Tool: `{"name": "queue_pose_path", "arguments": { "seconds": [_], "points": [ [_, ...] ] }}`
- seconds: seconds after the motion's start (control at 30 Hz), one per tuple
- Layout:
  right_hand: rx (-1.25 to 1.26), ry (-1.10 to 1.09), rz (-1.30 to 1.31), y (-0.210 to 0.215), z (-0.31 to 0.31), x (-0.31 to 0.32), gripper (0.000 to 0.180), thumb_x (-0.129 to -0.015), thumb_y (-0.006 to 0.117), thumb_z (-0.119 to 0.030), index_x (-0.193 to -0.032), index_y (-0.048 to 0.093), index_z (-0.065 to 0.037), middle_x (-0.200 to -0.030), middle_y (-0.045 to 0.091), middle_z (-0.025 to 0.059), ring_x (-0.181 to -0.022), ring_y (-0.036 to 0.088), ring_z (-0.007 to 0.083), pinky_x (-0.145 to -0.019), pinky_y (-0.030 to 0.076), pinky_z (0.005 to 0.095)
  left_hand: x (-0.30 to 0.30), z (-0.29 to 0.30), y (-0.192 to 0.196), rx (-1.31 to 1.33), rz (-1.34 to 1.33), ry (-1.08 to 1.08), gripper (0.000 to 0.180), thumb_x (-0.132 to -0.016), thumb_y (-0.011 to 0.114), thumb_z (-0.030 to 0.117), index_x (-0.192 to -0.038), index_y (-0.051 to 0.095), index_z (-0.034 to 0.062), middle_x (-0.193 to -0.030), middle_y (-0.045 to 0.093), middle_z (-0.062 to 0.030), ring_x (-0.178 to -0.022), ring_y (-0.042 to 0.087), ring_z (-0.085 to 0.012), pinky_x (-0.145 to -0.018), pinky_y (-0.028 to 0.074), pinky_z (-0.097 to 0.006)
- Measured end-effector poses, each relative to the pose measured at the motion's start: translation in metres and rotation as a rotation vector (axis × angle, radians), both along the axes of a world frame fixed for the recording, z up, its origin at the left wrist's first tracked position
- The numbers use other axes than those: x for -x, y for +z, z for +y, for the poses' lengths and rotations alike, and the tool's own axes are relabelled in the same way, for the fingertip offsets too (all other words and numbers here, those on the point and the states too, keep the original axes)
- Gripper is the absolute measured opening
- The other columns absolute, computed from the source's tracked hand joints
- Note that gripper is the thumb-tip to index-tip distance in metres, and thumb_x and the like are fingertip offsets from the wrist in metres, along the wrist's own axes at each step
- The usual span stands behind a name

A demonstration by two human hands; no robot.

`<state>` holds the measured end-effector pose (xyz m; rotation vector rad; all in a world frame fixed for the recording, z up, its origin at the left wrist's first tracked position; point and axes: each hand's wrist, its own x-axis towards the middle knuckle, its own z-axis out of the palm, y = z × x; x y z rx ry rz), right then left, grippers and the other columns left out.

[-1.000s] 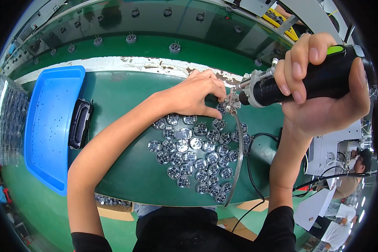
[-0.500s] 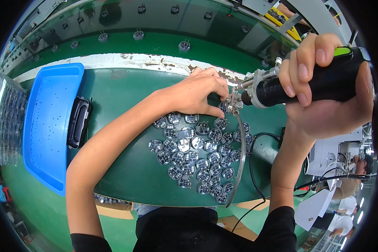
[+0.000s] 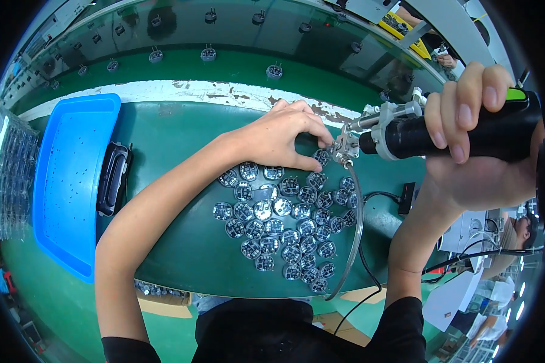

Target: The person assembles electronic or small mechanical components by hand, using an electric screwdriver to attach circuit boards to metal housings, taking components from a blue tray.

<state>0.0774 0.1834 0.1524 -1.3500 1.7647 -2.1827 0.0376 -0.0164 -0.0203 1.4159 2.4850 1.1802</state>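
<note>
Thumb and fingers of my left hand point(image 3: 283, 134) close around a small round electronic module point(image 3: 322, 157) at the far edge of the module group. My right hand point(image 3: 466, 133) is wrapped around a black powered screwdriver point(image 3: 409, 132) with a green strip on its body. The tool lies nearly level, its metal nozzle head point(image 3: 346, 146) just right of the held module and apart from it. A clear hose point(image 3: 358, 233) runs down from that nozzle. Nearer to me, many similar round modules point(image 3: 282, 207) with boards facing up lie spread over the green table.
At left are a blue tray point(image 3: 72, 187) with tiny dark pieces and a black holder point(image 3: 113, 178). Clear plastic trays point(image 3: 11, 175) are stacked beyond. Past the worn white ledge point(image 3: 188, 89), a green conveyor carries spaced modules point(image 3: 208, 54). A black cable point(image 3: 362, 257) crosses at right.
My right hand has moved the screwdriver to the right, so its nozzle is off the held module. My left hand stays nearly in place. Modules on the conveyor have shifted slightly right.
</note>
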Motion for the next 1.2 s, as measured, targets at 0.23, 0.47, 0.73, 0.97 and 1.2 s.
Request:
{"name": "queue_pose_path", "arguments": {
  "seconds": [0.23, 0.47, 0.73, 0.97, 1.2],
  "points": [
    [0.044, -0.032, -0.006, 0.005, 0.012, 0.001, 0.049, -0.093, 0.046, -0.051, -0.096, 0.049, -0.002, -0.080, 0.050, 0.0102, -0.048, 0.043, 0.0099, -0.053, 0.039, 0.0260, 0.004, 0.002, -0.003, -0.224, -0.094, 0.012, 0.022, -0.076, 0.081, 0.018, -0.092, 0.072, 0.0077, -0.101, 0.069, -0.0024, -0.107, 0.054, -0.0224, -0.098, 0.042, -0.039],
    [0.048, -0.018, -0.016, 0.006, 0.013, -0.001, 0.049, -0.091, 0.048, -0.052, -0.096, 0.048, -0.003, -0.082, 0.051, 0.0105, -0.049, 0.044, 0.0100, -0.054, 0.040, 0.0259, 0.005, 0.002, -0.003, -0.286, -0.126, 0.006, 0.011, -0.077, 0.080, 0.014, -0.082, 0.073, 0.0079, -0.091, 0.070, -0.0007, -0.100, 0.056, -0.0197, -0.095, 0.044, -0.036],
    [0.047, -0.025, 0.026, 0.005, 0.009, -0.004, 0.047, -0.089, 0.051, -0.050, -0.096, 0.048, -0.004, -0.081, 0.050, 0.0089, -0.049, 0.045, 0.0092, -0.055, 0.041, 0.0254, 0.006, 0.001, 0.001, -0.272, -0.168, -0.004, 0.012, -0.077, 0.081, 0.016, -0.084, 0.075, 0.0087, -0.092, 0.071, -0.0002, -0.100, 0.056, -0.0189, -0.094, 0.044, -0.035],
    [0.059, -0.039, 0.003, 0.006, 0.017, -0.004, 0.050, -0.086, 0.054, -0.053, -0.096, 0.047, -0.004, -0.082, 0.050, 0.0078, -0.051, 0.046, 0.0083, -0.056, 0.042, 0.0251, 0.007, 0.000, 0.001, -0.291, -0.221, -0.008, 0.012, -0.076, 0.081, 0.015, -0.084, 0.077, 0.0086, -0.091, 0.072, -0.0005, -0.100, 0.057, -0.0181, -0.095, 0.045, -0.035],
    [0.052, 0.008, 0.031, 0.009, 0.029, -0.002, 0.059, -0.083, 0.059, -0.059, -0.099, 0.048, -0.004, -0.085, 0.051, 0.0080, -0.053, 0.048, 0.0084, -0.059, 0.043, 0.0248, 0.007, 0.001, 0.003, -0.321, -0.285, -0.004, 0.012, -0.077, 0.080, 0.021, -0.085, 0.079, 0.0114, -0.092, 0.074, -0.0016, -0.098, 0.060, -0.0191, -0.098, 0.042, -0.035]
  ]
}}
